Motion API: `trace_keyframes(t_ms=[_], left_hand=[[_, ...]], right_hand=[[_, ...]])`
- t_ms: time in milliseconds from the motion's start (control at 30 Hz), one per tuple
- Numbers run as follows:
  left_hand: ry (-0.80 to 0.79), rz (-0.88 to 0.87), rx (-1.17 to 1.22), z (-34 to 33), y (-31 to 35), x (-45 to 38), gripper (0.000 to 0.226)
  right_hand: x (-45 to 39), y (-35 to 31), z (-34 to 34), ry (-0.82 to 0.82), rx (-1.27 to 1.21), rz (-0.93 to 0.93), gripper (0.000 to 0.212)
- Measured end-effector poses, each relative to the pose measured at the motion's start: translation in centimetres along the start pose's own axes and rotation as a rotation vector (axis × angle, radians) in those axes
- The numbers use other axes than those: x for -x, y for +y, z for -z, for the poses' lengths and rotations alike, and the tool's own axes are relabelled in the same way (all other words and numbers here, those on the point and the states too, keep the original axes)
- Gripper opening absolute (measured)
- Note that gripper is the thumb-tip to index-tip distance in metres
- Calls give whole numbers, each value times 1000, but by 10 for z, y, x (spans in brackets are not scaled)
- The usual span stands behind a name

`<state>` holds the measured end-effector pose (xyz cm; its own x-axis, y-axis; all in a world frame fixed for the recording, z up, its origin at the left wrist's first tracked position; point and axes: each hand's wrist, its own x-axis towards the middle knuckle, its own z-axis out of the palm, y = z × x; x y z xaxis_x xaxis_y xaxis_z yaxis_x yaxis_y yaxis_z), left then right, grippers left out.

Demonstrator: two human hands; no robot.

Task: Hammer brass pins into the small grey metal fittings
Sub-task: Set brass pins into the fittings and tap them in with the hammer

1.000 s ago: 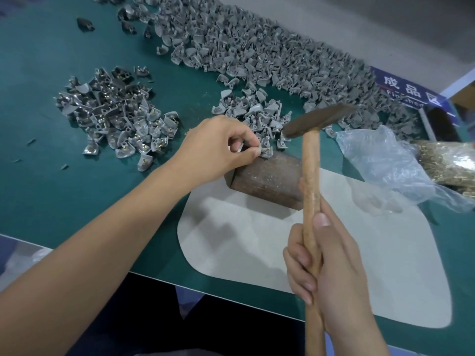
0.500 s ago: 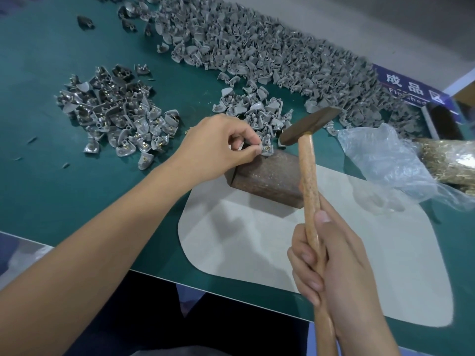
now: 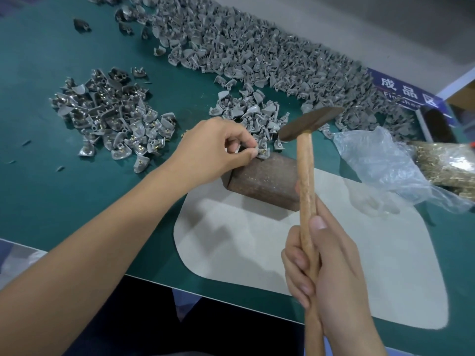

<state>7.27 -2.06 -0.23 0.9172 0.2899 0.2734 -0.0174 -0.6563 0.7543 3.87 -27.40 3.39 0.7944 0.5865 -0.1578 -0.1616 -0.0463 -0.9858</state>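
Green bench mat (image 3: 64,196): near edge runs diagonally under both forearms; bare green shows to the left of the pinch, between it and the near edge. Pale pad (image 3: 257,240): lies under and nearer than the block, with a bare surface between the two hands. Rusty metal block (image 3: 264,178): sits on the pad's far corner, directly under the pinch. Left hand (image 3: 213,150): reaches in from the lower left, forearm low over the mat, thumb and forefinger curled and pinching a grey fitting (image 3: 263,151) on the block's far top edge; brass glints at the fingertips, the pin's direction cannot be told. Right hand (image 3: 326,265): wrapped around the wooden handle of the hammer (image 3: 307,160), thumb lying up along the shaft; handle runs nearly upright in view, dark head tilted just right of the pinch, apart from it. Pinned fittings pile (image 3: 113,119): left of the pinch. Unpinned fittings heap (image 3: 257,55): beyond it. Plastic bag of brass pins (image 3: 380,160): right of the hammer.
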Motion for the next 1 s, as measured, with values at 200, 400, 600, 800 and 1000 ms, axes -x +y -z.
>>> trace_keyframes(t_ms=[200, 400, 600, 800, 1000], left_hand=[[4, 1, 1, 0, 0, 0, 6], [5, -4, 3, 1, 1, 0, 5], [-3, -6, 1, 1, 2, 0, 4], [-1, -2, 0, 2, 2, 0, 4], [-8, 6, 17, 1, 3, 0, 3]], right_hand=[[-4, 6, -2, 27, 61, -48, 43], [1, -1, -2, 71, -19, 58, 49], [-3, 6, -1, 29, -23, -7, 45], [0, 1, 1, -4, -39, 8, 49], [-2, 3, -4, 27, -42, -45, 46]])
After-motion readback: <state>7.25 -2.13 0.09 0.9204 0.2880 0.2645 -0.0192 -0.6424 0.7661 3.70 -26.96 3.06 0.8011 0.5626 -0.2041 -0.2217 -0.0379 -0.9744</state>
